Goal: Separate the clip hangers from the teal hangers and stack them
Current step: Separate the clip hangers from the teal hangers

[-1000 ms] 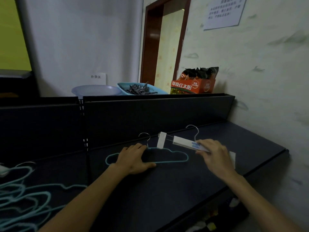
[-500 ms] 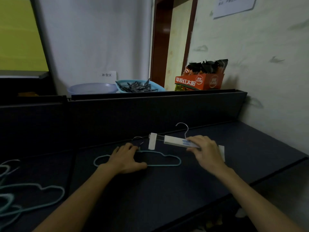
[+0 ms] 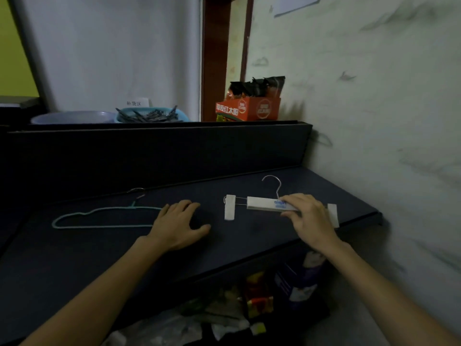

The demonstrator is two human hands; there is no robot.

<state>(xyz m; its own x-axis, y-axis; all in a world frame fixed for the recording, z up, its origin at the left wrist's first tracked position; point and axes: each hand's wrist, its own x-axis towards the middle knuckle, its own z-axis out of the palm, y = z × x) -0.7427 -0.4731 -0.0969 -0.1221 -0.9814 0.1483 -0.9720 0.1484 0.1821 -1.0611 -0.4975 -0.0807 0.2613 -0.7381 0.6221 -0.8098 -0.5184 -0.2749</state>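
Note:
A teal wire hanger (image 3: 99, 218) lies flat on the left part of the dark shelf (image 3: 249, 236). My left hand (image 3: 178, 224) rests palm down over its right end, fingers spread. To the right lies a white clip hanger (image 3: 264, 204) with a metal hook and a white clip at each end. My right hand (image 3: 308, 218) grips the right part of its bar and hides part of it. The two hangers lie apart, with a gap of bare shelf between them.
Behind the shelf's dark back panel (image 3: 159, 151) stand a purple basin (image 3: 72, 117), a teal basket of dark clips (image 3: 149, 116) and an orange snack box (image 3: 247, 109). A wall runs close on the right. Packaged goods (image 3: 257, 293) fill the shelf below.
The teal hanger, which lay overlapping the clip hanger, now lies well to its left. My left hand went from its middle to its right end. The view has panned right.

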